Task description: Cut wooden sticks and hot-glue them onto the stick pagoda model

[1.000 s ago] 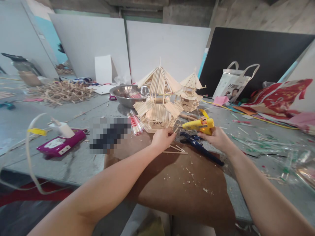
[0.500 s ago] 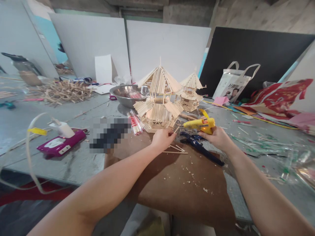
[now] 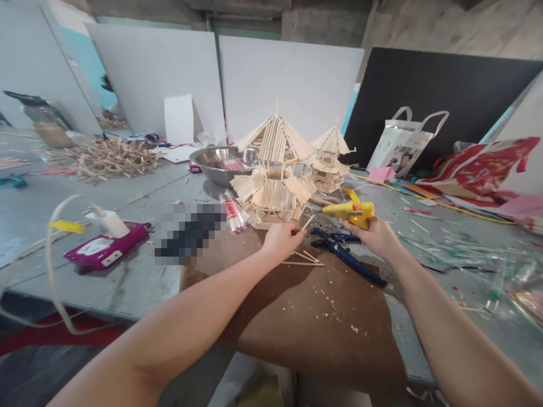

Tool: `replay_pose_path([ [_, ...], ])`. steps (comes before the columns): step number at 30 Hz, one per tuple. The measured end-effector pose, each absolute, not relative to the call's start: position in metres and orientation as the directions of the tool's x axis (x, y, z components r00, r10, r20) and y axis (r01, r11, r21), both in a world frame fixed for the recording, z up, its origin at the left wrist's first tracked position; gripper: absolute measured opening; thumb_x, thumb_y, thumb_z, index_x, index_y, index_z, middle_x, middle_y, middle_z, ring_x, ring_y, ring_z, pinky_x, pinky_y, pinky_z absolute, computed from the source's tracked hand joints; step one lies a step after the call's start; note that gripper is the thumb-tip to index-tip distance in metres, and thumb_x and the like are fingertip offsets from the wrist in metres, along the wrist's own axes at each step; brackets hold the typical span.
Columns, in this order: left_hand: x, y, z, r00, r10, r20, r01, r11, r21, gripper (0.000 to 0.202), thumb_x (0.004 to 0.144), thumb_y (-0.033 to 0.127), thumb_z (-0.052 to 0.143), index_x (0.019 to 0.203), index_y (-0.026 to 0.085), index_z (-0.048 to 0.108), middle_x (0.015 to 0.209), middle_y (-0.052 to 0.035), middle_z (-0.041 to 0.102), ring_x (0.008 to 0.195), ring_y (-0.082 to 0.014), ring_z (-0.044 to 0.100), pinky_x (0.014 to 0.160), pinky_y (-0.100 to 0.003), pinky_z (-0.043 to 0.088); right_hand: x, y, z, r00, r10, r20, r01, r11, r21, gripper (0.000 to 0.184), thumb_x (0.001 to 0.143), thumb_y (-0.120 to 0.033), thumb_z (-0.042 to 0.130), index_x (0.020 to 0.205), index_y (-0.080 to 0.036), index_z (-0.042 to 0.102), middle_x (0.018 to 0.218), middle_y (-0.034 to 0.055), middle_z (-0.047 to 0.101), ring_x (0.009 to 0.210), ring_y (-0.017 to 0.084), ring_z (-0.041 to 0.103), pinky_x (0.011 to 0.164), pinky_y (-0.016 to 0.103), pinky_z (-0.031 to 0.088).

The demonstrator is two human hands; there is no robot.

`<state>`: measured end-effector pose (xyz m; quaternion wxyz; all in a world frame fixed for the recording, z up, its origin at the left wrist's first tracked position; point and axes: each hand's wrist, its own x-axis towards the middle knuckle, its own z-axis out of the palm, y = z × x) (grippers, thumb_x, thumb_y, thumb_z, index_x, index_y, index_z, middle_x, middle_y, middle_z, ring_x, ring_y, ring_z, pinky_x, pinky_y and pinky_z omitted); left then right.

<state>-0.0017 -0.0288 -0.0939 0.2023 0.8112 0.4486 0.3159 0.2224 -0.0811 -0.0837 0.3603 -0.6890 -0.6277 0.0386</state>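
My left hand (image 3: 280, 239) is closed in a pinch on a thin wooden stick (image 3: 307, 222), held just in front of the base of a stick-built pagoda model (image 3: 271, 169). My right hand (image 3: 373, 234) grips a yellow hot glue gun (image 3: 350, 212), whose nozzle points left toward the stick's tip and the pagoda. A smaller stick pagoda (image 3: 328, 158) stands behind to the right. Blue-handled pliers (image 3: 345, 254) lie on the brown board (image 3: 305, 305) between my hands, beside a few loose sticks (image 3: 305, 259).
A steel bowl (image 3: 218, 164) sits behind the pagoda, with red-wrapped stick bundles (image 3: 233, 212) beside it. A magenta power strip (image 3: 104, 246) with plug and cable lies left. A heap of wood sticks (image 3: 112, 158) is far left. Bags and plastic scraps crowd the right.
My right hand has lifted the glue gun slightly up and to the right. My left hand has tilted its stick up a little toward the nozzle.
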Motion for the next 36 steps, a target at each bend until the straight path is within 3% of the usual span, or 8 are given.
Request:
replay_pose_path([
  [3,-0.002,-0.034,-0.087,0.404,0.860,0.313,0.447,-0.484,0.752,0.025,0.067,0.035,0.050,0.055,0.016,0.059,0.046,0.0019,0.051,0.042,-0.0062,0.041,0.045,-0.020,0.029,0.226,-0.079,-0.086,0.255,0.905,0.341,0.828,-0.021,-0.561,0.044,0.066,-0.051,0.046,0.084,-0.014,0.059,0.051,0.0013,0.055,0.054,0.017,0.053,0.049,0.025,0.035],
  [7,-0.001,-0.037,-0.064,0.356,0.914,0.196,0.126,-0.255,0.959,0.023,0.066,0.035,0.054,0.057,0.015,0.055,0.050,0.0018,0.054,0.033,-0.0027,0.038,0.035,-0.018,0.027,0.227,-0.078,-0.086,0.307,0.899,0.311,0.799,-0.066,-0.597,0.042,0.064,-0.051,0.048,0.079,-0.014,0.060,0.043,-0.0004,0.050,0.047,0.017,0.051,0.046,0.025,0.035],
  [13,-0.007,-0.019,-0.024,0.257,0.948,0.190,-0.224,-0.133,0.966,0.016,0.064,0.027,0.059,0.058,0.013,0.055,0.048,0.0012,0.053,0.029,-0.0026,0.038,0.032,-0.018,0.028,0.221,-0.080,-0.082,0.326,0.896,0.300,0.782,-0.078,-0.618,0.036,0.063,-0.047,0.049,0.073,-0.015,0.060,0.037,-0.0022,0.046,0.042,0.016,0.049,0.044,0.025,0.035],
  [25,-0.004,0.008,-0.001,0.254,0.962,0.102,-0.374,0.001,0.927,0.017,0.065,0.030,0.059,0.062,0.013,0.056,0.047,0.0029,0.051,0.030,-0.0020,0.037,0.032,-0.018,0.024,0.223,-0.076,-0.091,0.299,0.902,0.310,0.728,-0.005,-0.686,0.034,0.063,-0.048,0.050,0.073,-0.016,0.059,0.041,-0.0027,0.048,0.046,0.016,0.050,0.046,0.026,0.036],
  [36,-0.005,0.017,0.002,0.300,0.953,0.037,-0.434,0.102,0.895,0.015,0.064,0.027,0.060,0.064,0.012,0.056,0.042,0.0036,0.049,0.030,-0.0021,0.037,0.032,-0.017,0.023,0.225,-0.075,-0.094,0.306,0.910,0.279,0.703,-0.018,-0.711,0.036,0.062,-0.050,0.051,0.074,-0.016,0.058,0.035,-0.0050,0.042,0.037,0.013,0.043,0.041,0.026,0.034],
])
